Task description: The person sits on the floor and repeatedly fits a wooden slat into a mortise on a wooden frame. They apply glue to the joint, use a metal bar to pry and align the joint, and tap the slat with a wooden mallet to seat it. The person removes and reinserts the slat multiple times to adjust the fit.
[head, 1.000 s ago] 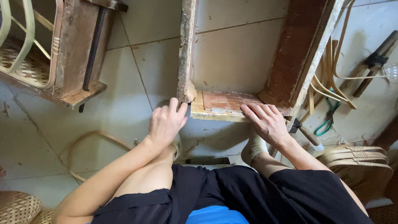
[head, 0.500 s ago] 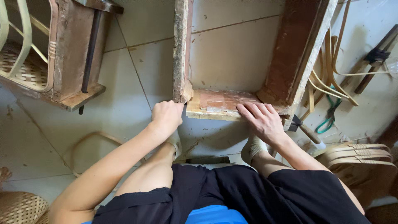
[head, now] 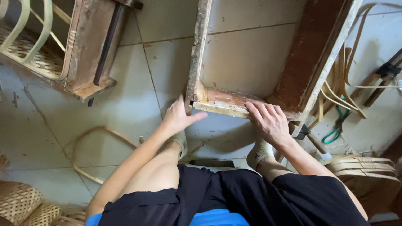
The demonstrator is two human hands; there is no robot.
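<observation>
Frame: old wooden frame [head: 251, 62], worn and paint-flecked, lying on the tiled floor [head: 138, 104] directly ahead of the seated person's knees; near rail closest to the body, two side rails running away from it.
Near rail: reddish-brown cross rail [head: 222, 102] with a pale strip along its front edge, joining the left side rail at a rough corner.
Left hand: left hand [head: 178, 119] pressed against the outer face of that near-left corner, thumb pointing right under the rail; grip open and flat, bracing rather than closing round anything.
Right hand: right hand [head: 270, 123] laid over the right end of the near rail, fingers spread across its top; grip wide, resting on the wood, nothing pinched.
Step in hand: judged to be steadying or squaring the frame's near end, both palms on the wood, no tool taken up.
Next move calls for: probably even pressure from both sides so the corner joint stays put; a firmer hold with fingers wrapped under the rail if lifting or turning.
Around: second wooden frame with woven cane panel [head: 50, 50] at upper left, well apart; green-handled scissors [head: 337, 129] and loose cane strips [head: 347, 79] on the floor to the right; stacked bent cane pieces [head: 368, 171] near the right knee; woven basket [head: 19, 201] at lower left.
Risk: splinters and a loose joint likely on such worn wood.
</observation>
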